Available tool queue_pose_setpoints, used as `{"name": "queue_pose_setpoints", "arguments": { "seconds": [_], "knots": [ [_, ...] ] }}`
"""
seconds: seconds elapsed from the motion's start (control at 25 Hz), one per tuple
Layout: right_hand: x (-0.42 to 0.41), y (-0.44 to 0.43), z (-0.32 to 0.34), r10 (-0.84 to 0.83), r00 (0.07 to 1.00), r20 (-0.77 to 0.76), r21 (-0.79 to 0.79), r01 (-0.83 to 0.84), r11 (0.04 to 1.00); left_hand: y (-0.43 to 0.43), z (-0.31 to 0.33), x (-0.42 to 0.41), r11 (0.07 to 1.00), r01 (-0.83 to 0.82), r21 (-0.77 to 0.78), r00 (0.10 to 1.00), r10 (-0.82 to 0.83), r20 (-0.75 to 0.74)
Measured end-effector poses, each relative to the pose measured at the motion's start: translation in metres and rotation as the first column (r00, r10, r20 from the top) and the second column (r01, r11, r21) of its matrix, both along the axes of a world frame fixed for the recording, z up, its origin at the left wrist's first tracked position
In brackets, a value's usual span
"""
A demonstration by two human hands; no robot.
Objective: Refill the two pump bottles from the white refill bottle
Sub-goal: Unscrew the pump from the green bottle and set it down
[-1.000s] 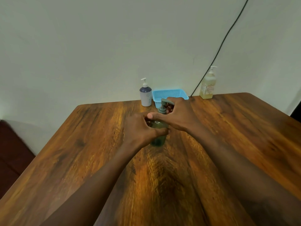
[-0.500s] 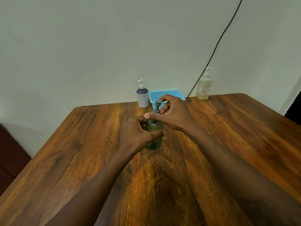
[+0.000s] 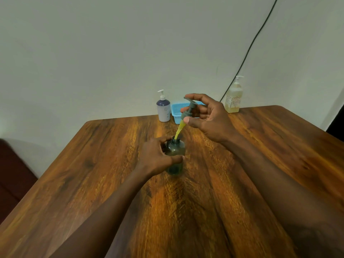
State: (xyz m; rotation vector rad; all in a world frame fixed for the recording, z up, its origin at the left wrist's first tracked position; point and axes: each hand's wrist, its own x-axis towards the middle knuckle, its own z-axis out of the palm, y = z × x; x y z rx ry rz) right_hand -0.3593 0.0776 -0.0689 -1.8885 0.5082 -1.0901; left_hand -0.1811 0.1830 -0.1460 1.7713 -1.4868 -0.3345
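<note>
Bare wood is seen on every side of the two hands, and the table (image 3: 242, 183) edges lie well apart from them; the far edge meets a pale wall (image 3: 111, 53), down which a black cable (image 3: 247, 51) runs. Beyond the fingertips, along that far edge, a white and purple pump bottle (image 3: 163, 109) is stood upright, just beside a blue basket (image 3: 176, 110), which is partly hidden behind the right hand (image 3: 208, 116). A clear bottle of yellowish liquid (image 3: 233, 97) is stood well to the right of that hand, near the cable. A dark seat (image 3: 11, 174) is seen past the left table edge.

The dark green bottle (image 3: 175, 157) is stood upright on the wood, near the middle of the table, and is clasped round its body by the curled fingers and thumb of the left hand (image 3: 158, 157). Its neck is uncovered. The grey pump head (image 3: 188, 108) is pinched at its collar between the right thumb and fingers and is held tilted above the bottle. A yellow-coated tube (image 3: 179, 130) hangs from it, with its lower end inside the bottle's neck.
</note>
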Motion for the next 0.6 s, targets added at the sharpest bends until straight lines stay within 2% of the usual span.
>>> {"name": "queue_pose_setpoints", "arguments": {
  "seconds": [0.16, 0.36, 0.48, 0.6],
  "knots": [
    [-0.01, -0.01, -0.002, -0.085, 0.983, 0.162, 0.018, 0.083, 0.996, 0.005, -0.011, 0.013, 0.999, -0.037, 0.031, 0.999, 0.037, -0.021],
    [-0.014, -0.013, -0.026, -0.169, 0.973, 0.156, 0.071, 0.16, 0.985, 0.006, -0.026, 0.019, 0.993, -0.112, 0.048, 0.993, 0.114, -0.033],
    [-0.012, -0.015, -0.051, -0.24, 0.97, 0.039, 0.038, 0.239, 0.97, 0.007, -0.034, 0.023, 0.992, -0.115, 0.046, 0.992, 0.118, -0.053],
    [-0.007, -0.013, -0.085, -0.297, 0.937, -0.186, -0.004, 0.302, 0.953, 0.008, -0.034, 0.022, 0.993, -0.111, 0.047, 0.991, 0.115, -0.073]
  ]
}}
